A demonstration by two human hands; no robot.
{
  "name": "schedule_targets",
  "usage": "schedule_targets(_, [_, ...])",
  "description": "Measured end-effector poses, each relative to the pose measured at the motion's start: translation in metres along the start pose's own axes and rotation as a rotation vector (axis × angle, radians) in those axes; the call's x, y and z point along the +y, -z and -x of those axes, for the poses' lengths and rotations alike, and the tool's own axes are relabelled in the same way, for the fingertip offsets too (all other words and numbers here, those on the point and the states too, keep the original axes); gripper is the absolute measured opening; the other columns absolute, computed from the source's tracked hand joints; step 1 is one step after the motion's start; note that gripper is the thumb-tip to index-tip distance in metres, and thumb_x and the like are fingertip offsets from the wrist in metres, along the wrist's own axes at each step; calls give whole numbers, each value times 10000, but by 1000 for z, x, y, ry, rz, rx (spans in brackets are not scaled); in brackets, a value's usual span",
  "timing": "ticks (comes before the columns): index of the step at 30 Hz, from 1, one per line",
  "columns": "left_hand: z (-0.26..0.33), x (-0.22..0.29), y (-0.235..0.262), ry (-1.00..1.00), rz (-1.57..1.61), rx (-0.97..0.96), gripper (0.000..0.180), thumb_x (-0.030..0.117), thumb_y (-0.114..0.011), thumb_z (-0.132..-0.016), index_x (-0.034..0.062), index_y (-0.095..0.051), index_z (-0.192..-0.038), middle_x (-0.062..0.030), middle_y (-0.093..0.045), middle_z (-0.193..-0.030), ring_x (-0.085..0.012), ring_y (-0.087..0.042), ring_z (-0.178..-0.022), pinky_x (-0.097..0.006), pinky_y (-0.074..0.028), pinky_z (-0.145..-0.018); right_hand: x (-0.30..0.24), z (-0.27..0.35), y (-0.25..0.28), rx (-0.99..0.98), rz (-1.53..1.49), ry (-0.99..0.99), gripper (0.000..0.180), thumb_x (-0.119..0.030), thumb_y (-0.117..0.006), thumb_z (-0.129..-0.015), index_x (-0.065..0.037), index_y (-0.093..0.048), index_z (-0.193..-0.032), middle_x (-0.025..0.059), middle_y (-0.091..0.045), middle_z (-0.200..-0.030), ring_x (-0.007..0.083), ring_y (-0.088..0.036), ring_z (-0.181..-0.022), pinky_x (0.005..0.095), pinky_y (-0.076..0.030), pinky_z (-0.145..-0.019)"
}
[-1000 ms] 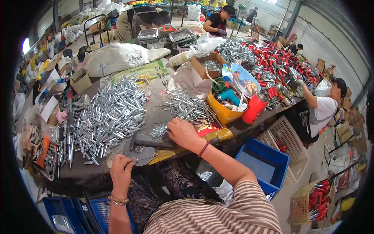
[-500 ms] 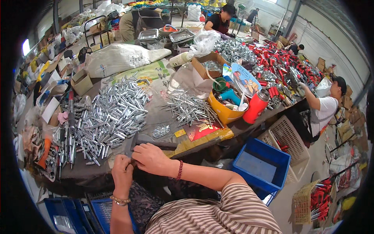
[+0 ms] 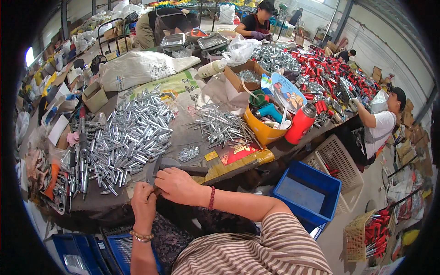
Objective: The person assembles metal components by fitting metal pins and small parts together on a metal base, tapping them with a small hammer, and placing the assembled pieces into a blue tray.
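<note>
Lying across a round grey disc (image 3: 171, 162) at the near edge of the workbench (image 3: 185, 137) is the hammer (image 3: 197, 171), its handle pointing to my right. My left hand (image 3: 144, 200) is just this side of the hammer's head, fingers bent inward. My right hand (image 3: 178, 185) is just this side of the handle, fingers curled down beside my left; how tightly either is closed, and on what, I cannot tell, since the knuckles hide it. Just beyond the hammer sits a small heap of shiny metal pieces (image 3: 189, 153). Beyond the hammer to the left spreads a big pile of silvery metal sleeves (image 3: 133, 130); beyond it to the right lie thin metal rods (image 3: 222, 127). Right of the hammer is a red paper sheet (image 3: 233, 153), with a yellow tub (image 3: 262, 130) and a red flask (image 3: 300, 124) farther right. A blue plastic crate (image 3: 283, 189) stands lower, well to the hammer's right. Far to its right, a co-worker (image 3: 384, 126) in a white top extends an arm.
</note>
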State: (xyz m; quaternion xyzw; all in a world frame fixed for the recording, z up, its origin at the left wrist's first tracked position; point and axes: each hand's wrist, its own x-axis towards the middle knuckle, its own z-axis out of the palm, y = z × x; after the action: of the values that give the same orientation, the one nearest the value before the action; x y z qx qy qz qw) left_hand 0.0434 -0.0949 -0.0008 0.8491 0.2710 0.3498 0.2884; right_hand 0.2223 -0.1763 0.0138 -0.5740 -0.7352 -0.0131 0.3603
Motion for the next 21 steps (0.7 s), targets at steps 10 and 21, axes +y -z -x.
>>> schedule_targets(10, [1, 0, -2, -1, -14, 10, 142, -78, -698, -802, 2, -675, -917, -108, -596, -905, -274, -630, -796, -364, -523, -704, -3, 0, 2, -12, 85, 19, 218, -144, -755, -768, -77, -627, -932, 93, -582, -978, 289, -594, -953, 412, -470, -827])
schedule_targets(21, [2, -3, -5, -14, 8, 20, 168, -89, -672, -823, 16, -685, -953, -115, -597, -912, -290, -636, -815, -373, -526, -724, -9, 6, 3, -8, 199, 1, 101, -123, -659, -843, -100, -633, -938, 62, -588, -959, 253, -594, -954, 380, -458, -840])
